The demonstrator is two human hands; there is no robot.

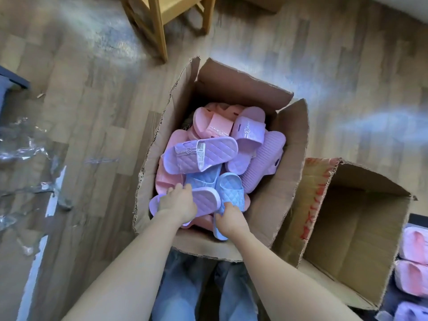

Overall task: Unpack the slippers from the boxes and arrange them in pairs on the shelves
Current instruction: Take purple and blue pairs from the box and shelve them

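Two boxes stood on the floor: a full box (284,181) and, right of it, an empty box (347,239). The full box held four purple slippers, two blue and several pink. At its near edge the right hand (230,220) clasped a blue slipper (231,188). The left hand (177,202) lay on a purple slipper (206,200) beside it; whether it grasped that slipper could not be told.

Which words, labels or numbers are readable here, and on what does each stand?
None can be quoted.
White sticker on the top purple slipper: barcode and print, too small.
Strap logos on the pink slipper and the lilac slipper: blurred.
Red characters on the flap of the right box: blurred, unreadable.
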